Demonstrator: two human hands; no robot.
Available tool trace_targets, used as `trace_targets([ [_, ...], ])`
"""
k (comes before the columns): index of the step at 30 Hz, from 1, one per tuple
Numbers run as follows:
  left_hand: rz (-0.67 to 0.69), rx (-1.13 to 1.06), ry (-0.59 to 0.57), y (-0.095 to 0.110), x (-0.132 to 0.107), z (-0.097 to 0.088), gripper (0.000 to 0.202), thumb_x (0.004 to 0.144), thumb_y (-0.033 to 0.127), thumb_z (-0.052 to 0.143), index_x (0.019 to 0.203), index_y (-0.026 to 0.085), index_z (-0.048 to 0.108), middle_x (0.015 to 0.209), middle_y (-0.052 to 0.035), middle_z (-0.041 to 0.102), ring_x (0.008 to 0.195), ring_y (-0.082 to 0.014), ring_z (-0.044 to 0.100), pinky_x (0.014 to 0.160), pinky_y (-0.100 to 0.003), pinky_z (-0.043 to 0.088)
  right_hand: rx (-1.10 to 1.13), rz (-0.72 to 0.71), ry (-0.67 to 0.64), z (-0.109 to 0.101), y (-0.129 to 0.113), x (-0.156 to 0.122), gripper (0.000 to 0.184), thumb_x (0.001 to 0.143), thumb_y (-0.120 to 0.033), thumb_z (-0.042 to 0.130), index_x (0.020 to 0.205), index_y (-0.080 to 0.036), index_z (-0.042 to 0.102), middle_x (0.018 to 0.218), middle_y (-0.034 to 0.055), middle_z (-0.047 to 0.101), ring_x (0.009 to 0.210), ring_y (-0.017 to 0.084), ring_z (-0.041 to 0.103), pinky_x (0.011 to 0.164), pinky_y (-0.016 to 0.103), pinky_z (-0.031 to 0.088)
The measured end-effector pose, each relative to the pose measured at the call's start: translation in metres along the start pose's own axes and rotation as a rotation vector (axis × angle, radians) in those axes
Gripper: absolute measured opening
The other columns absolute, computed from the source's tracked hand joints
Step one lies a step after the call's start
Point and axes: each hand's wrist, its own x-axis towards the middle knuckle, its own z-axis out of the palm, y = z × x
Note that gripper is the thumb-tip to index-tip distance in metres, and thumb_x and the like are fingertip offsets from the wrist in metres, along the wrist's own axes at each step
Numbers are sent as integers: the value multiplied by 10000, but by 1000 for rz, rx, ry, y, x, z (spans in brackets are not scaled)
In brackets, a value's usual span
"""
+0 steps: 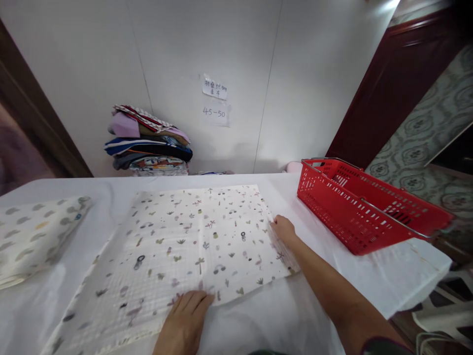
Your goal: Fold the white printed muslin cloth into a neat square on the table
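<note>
A thin white muslin cloth (173,246), printed with flamingos, palm trees and cacti, lies spread over the white-covered table. A crease runs across its middle from front to back. At the cloth's near edge, my left hand (186,315) rests flat, fingers pointing forward and pressing on the fabric; its thumb is hard to make out. My right hand (284,229) is closed at the right edge, fingers pinching the border. Some of that edge is hidden by the hand and forearm.
A red plastic basket (343,212) with metal handles stands at the table's right. Another folded printed cloth (37,231) lies at left. Against the wall, a stack of folded fabrics (151,143) rises at the back. Paper notes (215,101) hang on the wall.
</note>
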Motion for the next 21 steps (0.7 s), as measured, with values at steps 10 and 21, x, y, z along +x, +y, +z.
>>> trace_targets([
  [10, 39, 11, -8, -4, 0, -1, 450, 678, 19, 409, 1034, 246, 566, 915, 1, 649, 815, -162, 586, 756, -293, 448, -23, 76, -79, -7, 11, 5, 187, 846, -341, 443, 846, -203, 570, 855, 40, 656, 768, 167, 580, 568, 234, 316],
  [21, 2, 11, -85, -8, -8, 6, 446, 693, 41, 441, 1053, 269, 570, 947, 1, 649, 848, -163, 599, 772, -289, 472, -60, 75, -117, 0, -25, 55, 288, 855, -398, 418, 923, -186, 601, 949, 87, 662, 883, 207, 606, 641, 256, 395],
])
